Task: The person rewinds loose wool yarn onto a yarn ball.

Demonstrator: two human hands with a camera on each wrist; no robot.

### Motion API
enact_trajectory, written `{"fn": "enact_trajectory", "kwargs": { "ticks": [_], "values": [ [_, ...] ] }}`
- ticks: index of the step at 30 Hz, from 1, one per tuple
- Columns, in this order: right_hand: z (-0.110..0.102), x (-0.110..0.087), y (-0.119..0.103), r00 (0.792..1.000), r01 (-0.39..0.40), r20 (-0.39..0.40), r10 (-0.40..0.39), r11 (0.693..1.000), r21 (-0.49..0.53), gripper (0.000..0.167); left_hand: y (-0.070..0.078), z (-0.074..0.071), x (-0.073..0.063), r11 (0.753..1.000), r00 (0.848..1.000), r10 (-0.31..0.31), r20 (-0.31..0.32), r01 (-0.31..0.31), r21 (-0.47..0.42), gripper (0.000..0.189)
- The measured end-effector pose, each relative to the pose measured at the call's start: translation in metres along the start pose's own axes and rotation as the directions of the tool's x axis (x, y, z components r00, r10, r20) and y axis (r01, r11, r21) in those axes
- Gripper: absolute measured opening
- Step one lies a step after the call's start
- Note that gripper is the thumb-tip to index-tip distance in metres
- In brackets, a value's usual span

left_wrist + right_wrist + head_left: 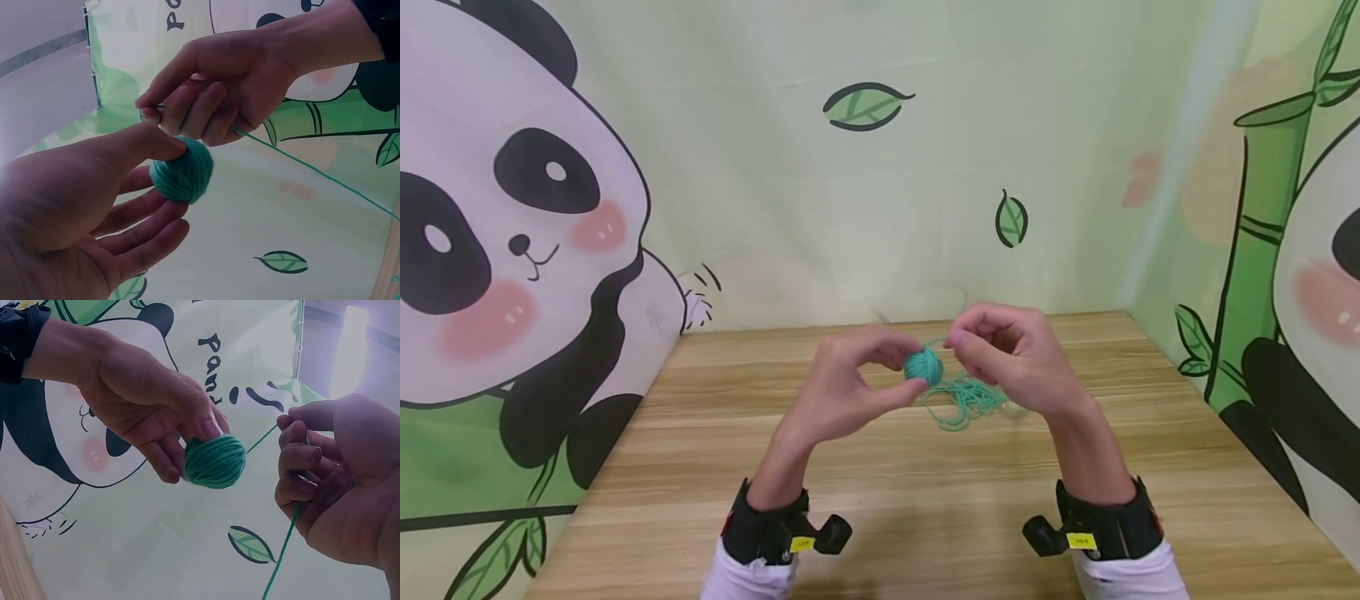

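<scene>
apparently winding, pinching the teal ball (922, 367) between thumb and fingers of the half-open left hand (831, 392), holding the strand (280, 555) in the curled right hand (1018, 358) beside the ball, with loose yarn (972, 397) below it, probably needing another snug wrap.

A table (925, 517) with a brown wood-grain top was observed, meeting a pale green printed backdrop (760, 208) at its far edge. The left side bore a large panda figure (561, 287); the right bore a green bamboo stalk (1270, 183). Leaf motifs (867, 107) were noted between them. The right wrist view recorded a bright, elongated light (350, 350) beyond the backdrop's edge.
</scene>
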State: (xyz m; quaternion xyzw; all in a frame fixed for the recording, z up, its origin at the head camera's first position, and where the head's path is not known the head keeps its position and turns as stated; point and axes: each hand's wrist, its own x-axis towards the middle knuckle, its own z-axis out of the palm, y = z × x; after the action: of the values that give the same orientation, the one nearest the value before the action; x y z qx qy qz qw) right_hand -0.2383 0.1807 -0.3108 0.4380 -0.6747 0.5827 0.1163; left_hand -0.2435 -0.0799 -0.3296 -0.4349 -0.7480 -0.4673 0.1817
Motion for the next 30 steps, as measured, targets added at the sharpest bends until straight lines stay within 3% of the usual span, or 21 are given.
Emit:
{"fn": "enact_trajectory", "kwargs": {
  "ticks": [9,20,27,30],
  "values": [
    [0.004,0.003,0.008,0.984,-0.043,0.175,0.044,0.999,-0.011,0.019,0.000,0.000,0.000,0.992,0.991,-0.012,-0.133,-0.005,-0.127,0.032],
    [0.007,0.003,0.009,0.980,-0.024,0.198,0.037,0.998,-0.066,0.022,0.002,0.001,0.001,0.977,0.964,-0.049,-0.263,-0.009,-0.214,0.033],
    [0.008,0.005,0.014,0.972,0.040,0.234,-0.027,0.998,-0.051,0.021,0.004,0.001,0.003,0.962,0.950,-0.048,-0.310,-0.039,-0.269,0.032],
    [0.007,0.005,0.014,0.967,0.036,0.253,-0.020,0.998,-0.056,0.022,0.005,0.001,0.003,0.954,0.946,-0.052,-0.321,-0.049,-0.296,0.032]
  ]
}}
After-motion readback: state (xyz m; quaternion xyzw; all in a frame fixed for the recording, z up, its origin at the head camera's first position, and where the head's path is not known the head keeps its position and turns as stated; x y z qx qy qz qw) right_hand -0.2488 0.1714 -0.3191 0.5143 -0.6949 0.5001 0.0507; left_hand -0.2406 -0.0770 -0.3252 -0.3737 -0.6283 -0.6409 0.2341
